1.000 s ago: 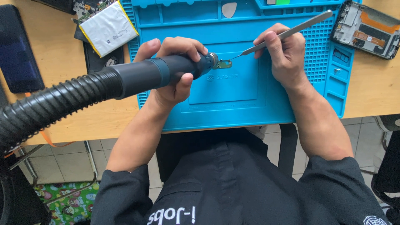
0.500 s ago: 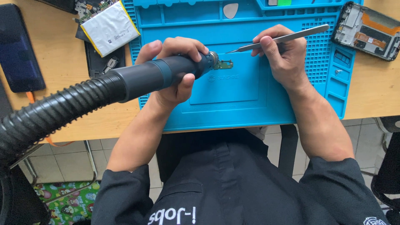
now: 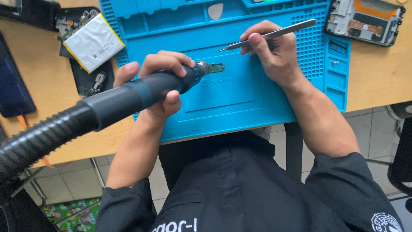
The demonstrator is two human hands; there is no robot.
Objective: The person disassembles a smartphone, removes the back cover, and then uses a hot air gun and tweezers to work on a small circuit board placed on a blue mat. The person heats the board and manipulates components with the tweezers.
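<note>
Left hand [image 3: 161,86] — wrapping closed around the hot-air wand [image 3: 141,92], nozzle sitting at the small green board [image 3: 216,68] on the blue mat [image 3: 223,99]. Right hand [image 3: 274,51] — pinching the tweezers [image 3: 266,34]; their tip is now hanging above and just right of the board, having lifted away from it since a second ago. Battery [image 3: 93,41] and opened phone [image 3: 365,21] are lying on the worktop [image 3: 377,73], unmoved.
</note>
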